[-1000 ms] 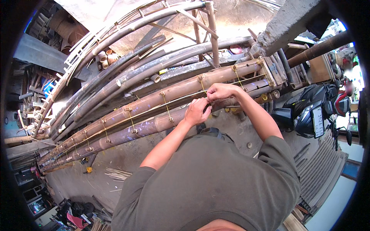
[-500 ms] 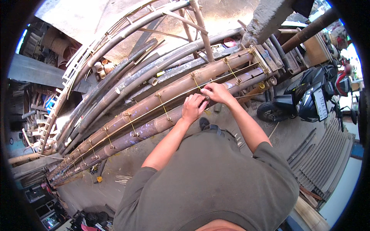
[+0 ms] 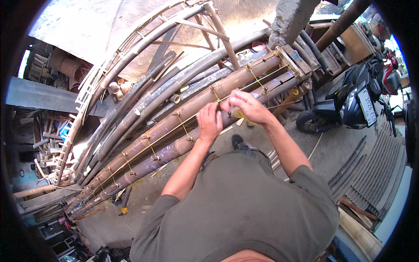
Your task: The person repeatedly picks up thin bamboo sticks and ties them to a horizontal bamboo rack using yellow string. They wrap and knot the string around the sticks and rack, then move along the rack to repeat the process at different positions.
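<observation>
Two long brown bamboo poles [image 3: 183, 111] lie side by side in front of me, lashed together at intervals with thin yellow cord [image 3: 181, 124]. My left hand [image 3: 209, 122] rests palm down on the nearer pole, fingers spread. My right hand [image 3: 244, 107] sits just to its right, fingers closed around a small yellow spool of cord [image 3: 238, 114] with a strand running out along the poles. Both forearms come up from the lower edge over my olive shirt.
More bamboo poles [image 3: 144, 91] and a curved bamboo frame [image 3: 131, 39] lie beyond. A concrete pillar [image 3: 290, 19] stands at the top. A black scooter [image 3: 353, 102] is parked at right, beside corrugated sheets [image 3: 371, 170]. Bamboo offcuts and clutter fill the left side.
Both hands have shifted a little along the poles and closer together. My right hand has turned so the yellow spool shows under its fingers.
</observation>
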Demonstrator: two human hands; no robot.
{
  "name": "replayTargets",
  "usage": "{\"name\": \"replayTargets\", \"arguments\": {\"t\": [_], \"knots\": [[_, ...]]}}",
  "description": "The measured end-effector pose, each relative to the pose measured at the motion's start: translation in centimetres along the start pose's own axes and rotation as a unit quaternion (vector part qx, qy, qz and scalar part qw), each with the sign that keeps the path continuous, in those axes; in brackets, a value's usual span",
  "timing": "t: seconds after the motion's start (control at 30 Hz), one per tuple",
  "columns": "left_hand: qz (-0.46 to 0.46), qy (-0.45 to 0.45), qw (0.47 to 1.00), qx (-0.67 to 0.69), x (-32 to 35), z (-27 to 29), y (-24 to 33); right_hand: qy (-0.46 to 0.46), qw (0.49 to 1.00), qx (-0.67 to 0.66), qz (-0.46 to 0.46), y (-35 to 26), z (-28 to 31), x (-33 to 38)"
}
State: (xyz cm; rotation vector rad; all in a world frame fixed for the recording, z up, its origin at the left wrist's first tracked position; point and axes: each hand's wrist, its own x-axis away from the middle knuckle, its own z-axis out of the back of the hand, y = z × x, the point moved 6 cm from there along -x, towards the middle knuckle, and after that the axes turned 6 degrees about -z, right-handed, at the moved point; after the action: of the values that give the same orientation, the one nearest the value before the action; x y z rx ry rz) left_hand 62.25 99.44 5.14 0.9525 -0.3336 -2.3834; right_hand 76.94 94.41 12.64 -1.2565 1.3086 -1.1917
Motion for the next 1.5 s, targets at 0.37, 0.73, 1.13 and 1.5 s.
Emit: {"name": "replayTargets", "arguments": {"t": [0.37, 0.73, 1.13, 1.5], "knots": [[0.037, -0.057, 0.996, -0.060, 0.1, -2.2, -3.8, 0.021, 0.957, 0.289, 0.012, 14.2, -3.0, 6.2], [0.140, 0.049, 0.987, 0.066, 1.7, 10.9, -8.8, 0.094, 0.832, 0.547, 0.007, 8.2, -11.5, 6.6], [0.086, -0.223, 0.971, -0.016, 8.8, 6.3, -15.8, 0.314, 0.932, -0.117, 0.137, 9.4, -21.6, -1.7], [0.163, -0.132, 0.977, 0.049, 6.7, 7.8, -13.6, -0.125, 0.898, 0.385, -0.174, 12.5, -15.8, -17.7]]}}
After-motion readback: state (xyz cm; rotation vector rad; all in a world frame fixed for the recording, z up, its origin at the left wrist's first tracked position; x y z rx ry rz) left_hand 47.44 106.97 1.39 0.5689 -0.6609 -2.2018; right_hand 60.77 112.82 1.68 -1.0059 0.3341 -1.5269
